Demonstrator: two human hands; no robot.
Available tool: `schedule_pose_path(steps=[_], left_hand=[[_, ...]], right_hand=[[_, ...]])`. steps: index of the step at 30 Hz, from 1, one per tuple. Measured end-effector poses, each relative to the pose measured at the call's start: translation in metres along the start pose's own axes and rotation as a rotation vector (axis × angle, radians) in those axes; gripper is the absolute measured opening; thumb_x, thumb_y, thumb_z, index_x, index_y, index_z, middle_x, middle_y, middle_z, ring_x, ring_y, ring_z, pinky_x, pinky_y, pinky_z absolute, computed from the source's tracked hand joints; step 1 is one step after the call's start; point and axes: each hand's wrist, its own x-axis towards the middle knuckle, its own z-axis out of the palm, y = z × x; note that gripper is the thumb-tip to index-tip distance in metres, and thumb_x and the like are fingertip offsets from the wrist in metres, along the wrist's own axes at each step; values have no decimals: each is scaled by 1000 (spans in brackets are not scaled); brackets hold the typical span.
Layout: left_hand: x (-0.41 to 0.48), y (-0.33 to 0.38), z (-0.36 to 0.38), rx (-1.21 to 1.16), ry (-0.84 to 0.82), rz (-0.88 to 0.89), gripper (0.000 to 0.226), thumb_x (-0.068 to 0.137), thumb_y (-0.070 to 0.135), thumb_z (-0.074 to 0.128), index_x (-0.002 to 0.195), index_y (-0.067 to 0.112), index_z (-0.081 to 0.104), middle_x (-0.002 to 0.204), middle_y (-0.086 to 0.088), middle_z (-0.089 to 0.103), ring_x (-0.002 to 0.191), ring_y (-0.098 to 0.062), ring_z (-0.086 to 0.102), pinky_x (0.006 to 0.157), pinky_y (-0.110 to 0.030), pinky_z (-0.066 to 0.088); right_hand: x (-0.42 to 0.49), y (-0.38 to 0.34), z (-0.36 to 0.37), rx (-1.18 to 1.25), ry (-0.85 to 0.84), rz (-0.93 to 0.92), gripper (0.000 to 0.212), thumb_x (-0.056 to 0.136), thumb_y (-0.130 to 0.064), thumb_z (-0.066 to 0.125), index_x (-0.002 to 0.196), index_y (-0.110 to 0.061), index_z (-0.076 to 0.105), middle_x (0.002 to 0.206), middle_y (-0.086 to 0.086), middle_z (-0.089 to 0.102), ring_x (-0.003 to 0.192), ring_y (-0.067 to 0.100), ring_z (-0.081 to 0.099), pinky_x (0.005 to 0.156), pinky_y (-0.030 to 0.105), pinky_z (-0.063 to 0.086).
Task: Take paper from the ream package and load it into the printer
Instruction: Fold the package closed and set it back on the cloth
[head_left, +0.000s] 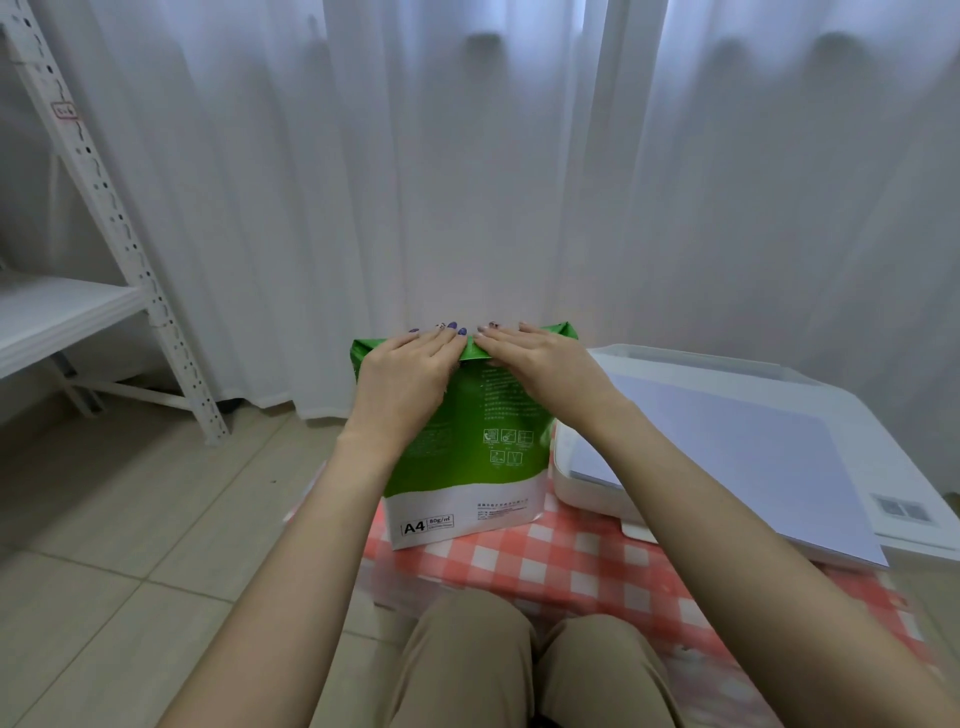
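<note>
Both hands, left hand (402, 371) and right hand (540, 366), are lying flat, fingers extended, on the upright ream package's (467, 441) folded top, printer (753, 447) at three o'clock.

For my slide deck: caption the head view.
Both hands, left and right, press the ream package's folded top beside the printer.

A red-and-white checked cloth (571, 551) is covering the counter in front of me. White curtains (467, 182) are hanging behind it, a white metal shelf (67, 306) is standing at my left, and beige floor tiles (130, 519) are showing below.
</note>
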Motion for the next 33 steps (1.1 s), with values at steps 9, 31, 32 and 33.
schedule_pose_path(steps=[9, 31, 32, 33], left_hand=[[-8, -11, -12, 3, -10, -61, 30, 85, 35, 51, 87, 21, 77, 90, 9, 77, 88, -11, 73, 67, -24, 57], [-42, -39, -18, -188, -25, -213, 32, 85, 27, 52, 104, 15, 74, 107, 1, 73, 106, -20, 67, 90, -37, 53], [-42, -38, -18, -223, -1, -247, 29, 84, 27, 55, 101, 14, 75, 105, 0, 74, 106, -21, 67, 90, -38, 54], [-42, -37, -18, -263, 27, -285, 26, 82, 25, 60, 98, 12, 76, 102, -2, 74, 105, -22, 67, 90, -39, 53]], right_hand=[[-11, 9, -8, 0, 51, -17, 36, 85, -19, 45, 105, -6, 72, 103, 9, 74, 92, 24, 73, 79, 52, 56], [-27, 28, -5, 100, 181, 123, 31, 83, -22, 55, 100, -5, 73, 96, 11, 75, 88, 26, 73, 99, 59, 30], [-27, 28, -6, 118, 197, 149, 32, 82, -24, 53, 97, -6, 74, 91, 9, 76, 85, 25, 74, 100, 58, 29], [-26, 27, -7, 136, 212, 172, 31, 82, -25, 53, 95, -6, 75, 86, 6, 77, 81, 24, 74, 101, 58, 28]])
